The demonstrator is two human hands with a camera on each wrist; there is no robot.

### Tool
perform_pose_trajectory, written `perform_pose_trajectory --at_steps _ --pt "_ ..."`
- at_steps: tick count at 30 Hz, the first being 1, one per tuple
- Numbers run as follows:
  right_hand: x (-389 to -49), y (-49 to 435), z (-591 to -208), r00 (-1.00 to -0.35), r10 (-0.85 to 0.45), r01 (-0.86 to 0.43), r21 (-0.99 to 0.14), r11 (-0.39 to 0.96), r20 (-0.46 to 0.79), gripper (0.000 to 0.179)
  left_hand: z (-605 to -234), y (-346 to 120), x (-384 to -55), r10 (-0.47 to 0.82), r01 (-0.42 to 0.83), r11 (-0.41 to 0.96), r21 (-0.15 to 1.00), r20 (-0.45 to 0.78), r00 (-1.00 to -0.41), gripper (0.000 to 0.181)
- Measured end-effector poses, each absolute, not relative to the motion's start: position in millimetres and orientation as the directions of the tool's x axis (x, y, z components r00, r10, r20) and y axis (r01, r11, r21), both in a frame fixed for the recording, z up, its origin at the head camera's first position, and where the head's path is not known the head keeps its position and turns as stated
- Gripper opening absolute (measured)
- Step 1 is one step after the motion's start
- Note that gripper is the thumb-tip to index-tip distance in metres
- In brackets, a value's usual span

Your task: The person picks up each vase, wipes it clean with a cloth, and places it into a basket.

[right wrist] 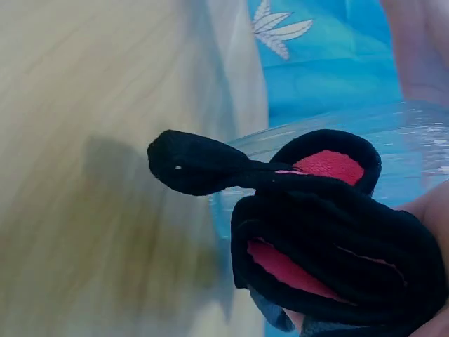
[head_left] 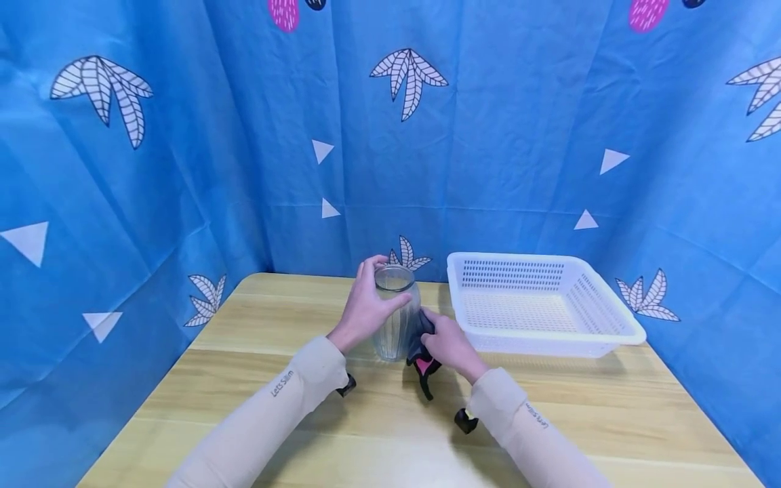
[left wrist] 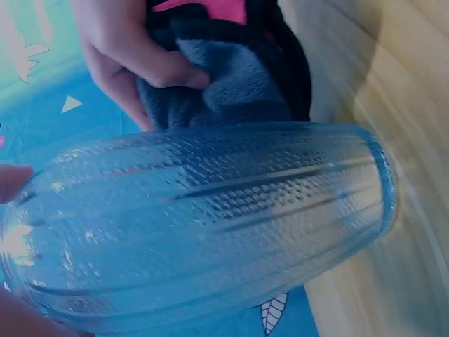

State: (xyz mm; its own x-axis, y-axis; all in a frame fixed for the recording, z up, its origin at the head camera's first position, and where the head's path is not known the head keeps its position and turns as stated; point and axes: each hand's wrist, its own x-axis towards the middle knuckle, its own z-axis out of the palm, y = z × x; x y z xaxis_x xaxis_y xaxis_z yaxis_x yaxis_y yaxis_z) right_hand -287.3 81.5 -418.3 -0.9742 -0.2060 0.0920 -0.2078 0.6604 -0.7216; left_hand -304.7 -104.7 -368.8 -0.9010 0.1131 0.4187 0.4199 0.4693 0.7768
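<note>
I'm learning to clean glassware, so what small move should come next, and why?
Probably wipe the cloth gently along the glass vase: the right hand holds the cloth's grey face right beside the glass, while the left hand grips the upright vase near its rim.

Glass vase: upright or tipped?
Upright. In the head view, the ribbed glass vase has its open mouth on top and its base down at the wood-grain table.

Room over table (head_left: 287, 308) left of glass vase (head_left: 392, 333); cloth (head_left: 417, 344), white basket (head_left: 537, 344) block right.
</note>
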Motion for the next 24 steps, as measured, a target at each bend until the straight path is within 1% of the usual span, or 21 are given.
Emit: perform_pose_trajectory --at_steps 4,9,16,19,24 --pt "-283 85 -403 -0.971 -0.188 -0.235 -0.736 0.635 0.148 0.064 -368 -101 -302 0.113 0.398 0.469 0.788 0.394 -0.912 0.079" --pt "-276 86 -381 -0.968 -0.142 -0.25 -0.742 0.622 0.207 0.066 -369 -98 -302 0.112 0.412 0.447 0.794 0.408 -0.906 0.079" --pt "-269 87 -365 -0.94 -0.131 -0.319 -0.677 0.663 0.315 0.068 -377 -98 -305 0.108 0.454 0.39 0.801 0.45 -0.886 0.078" --pt "-268 88 -366 -0.946 -0.152 -0.311 -0.676 0.669 0.285 0.07 -378 -96 -307 0.113 0.466 0.381 0.799 0.46 -0.881 0.078" --pt "-272 89 -376 -0.963 -0.219 -0.264 -0.687 0.677 0.155 0.077 -379 -95 -308 0.097 0.456 0.379 0.805 0.455 -0.885 0.082"
